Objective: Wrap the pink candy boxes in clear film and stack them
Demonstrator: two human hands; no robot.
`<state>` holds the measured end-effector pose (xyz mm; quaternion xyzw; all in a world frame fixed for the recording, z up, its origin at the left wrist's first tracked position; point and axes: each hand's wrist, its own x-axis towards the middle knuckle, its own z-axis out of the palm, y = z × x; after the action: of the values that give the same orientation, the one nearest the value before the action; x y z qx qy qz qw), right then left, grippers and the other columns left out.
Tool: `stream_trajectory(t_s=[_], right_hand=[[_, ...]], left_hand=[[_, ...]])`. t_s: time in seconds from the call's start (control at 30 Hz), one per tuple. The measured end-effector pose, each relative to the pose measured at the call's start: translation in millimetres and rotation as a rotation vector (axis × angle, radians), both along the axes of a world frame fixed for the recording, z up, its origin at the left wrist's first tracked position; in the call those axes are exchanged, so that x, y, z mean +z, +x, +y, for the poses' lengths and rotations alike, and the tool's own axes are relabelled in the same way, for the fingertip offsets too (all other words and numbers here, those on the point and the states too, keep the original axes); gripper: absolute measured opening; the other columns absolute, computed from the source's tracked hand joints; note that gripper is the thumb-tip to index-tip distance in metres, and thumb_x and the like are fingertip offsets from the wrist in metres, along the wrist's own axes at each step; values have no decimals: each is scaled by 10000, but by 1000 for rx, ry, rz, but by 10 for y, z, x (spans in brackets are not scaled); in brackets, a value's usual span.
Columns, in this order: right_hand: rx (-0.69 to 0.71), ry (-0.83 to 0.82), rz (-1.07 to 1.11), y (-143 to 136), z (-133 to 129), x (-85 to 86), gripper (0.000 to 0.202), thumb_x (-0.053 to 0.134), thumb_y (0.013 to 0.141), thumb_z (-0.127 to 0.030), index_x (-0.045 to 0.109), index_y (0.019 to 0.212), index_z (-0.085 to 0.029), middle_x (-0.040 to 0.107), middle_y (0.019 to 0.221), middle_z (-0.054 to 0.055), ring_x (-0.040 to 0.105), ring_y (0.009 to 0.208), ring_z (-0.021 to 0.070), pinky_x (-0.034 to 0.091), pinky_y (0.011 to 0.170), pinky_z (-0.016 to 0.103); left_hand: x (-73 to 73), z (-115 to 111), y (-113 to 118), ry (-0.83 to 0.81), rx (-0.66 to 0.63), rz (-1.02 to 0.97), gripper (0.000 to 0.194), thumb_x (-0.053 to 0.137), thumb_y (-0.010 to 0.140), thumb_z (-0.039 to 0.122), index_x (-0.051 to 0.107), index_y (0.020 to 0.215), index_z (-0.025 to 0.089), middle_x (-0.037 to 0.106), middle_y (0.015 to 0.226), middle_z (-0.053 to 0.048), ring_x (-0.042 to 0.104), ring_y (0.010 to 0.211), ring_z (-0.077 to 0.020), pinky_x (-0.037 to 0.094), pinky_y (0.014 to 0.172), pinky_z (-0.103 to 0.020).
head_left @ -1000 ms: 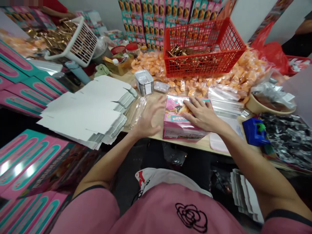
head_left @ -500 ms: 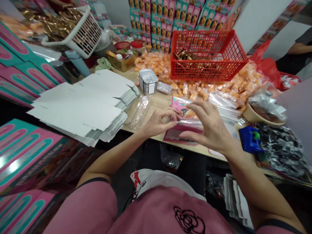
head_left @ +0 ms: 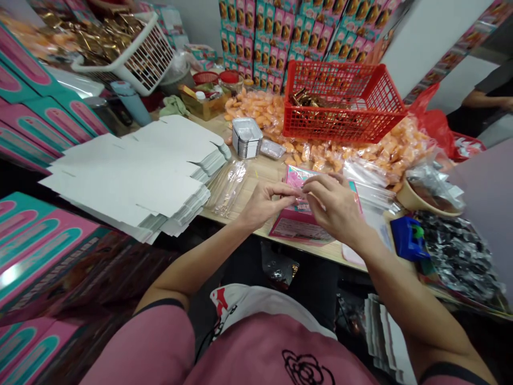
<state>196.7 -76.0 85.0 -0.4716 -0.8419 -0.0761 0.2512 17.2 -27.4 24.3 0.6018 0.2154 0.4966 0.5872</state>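
Pink box (head_left: 301,229) sits at the near edge of the table (head_left: 249,191), probably light, stiff card with a slick face; holding its side walls should spare the top from denting. Above it the left hand (head_left: 264,204) and right hand (head_left: 335,207) are close together, fingertips nearly meeting; I cannot tell whether they pinch anything, and they cover much of the top. Farther back, mesh half-hides the red basket's (head_left: 340,124) contents; stacked cartons (head_left: 276,27) are cut off above.

The printed box (head_left: 300,227) was pink, the latticed basket (head_left: 340,124) at its one o'clock red, the flat cartons (head_left: 132,176) at nine white.
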Motion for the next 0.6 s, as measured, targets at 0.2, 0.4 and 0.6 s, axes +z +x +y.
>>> stream_trajectory(t_s=[0.2,0.4,0.6], right_hand=[[3,101,-189,-161,43,49,196,522,898,-152,699,921,-234,672,1045,66,572,1007,257,259,1165,619],[25,118,-407,-323,79,124,308,469,880,-46,662,741,-242,621,848,44,550,925,238,233,1218,660],[-236,237,-102,-103,-20,205,260,445,932,-128,685,908,-224,639,950,71,601,961,258,319,1148,697]], left_hand=[[-3,21,-7,80,25,43,181,828,770,387,828,858,229,794,903,-55,730,903,-225,581,885,-379],[45,34,-40,200,35,106,224,786,819,427,814,799,206,788,881,-52,717,840,-201,563,811,-333],[-29,49,-107,193,37,111,142,802,809,373,807,811,230,794,1023,-77,731,1022,-252,556,984,-421]])
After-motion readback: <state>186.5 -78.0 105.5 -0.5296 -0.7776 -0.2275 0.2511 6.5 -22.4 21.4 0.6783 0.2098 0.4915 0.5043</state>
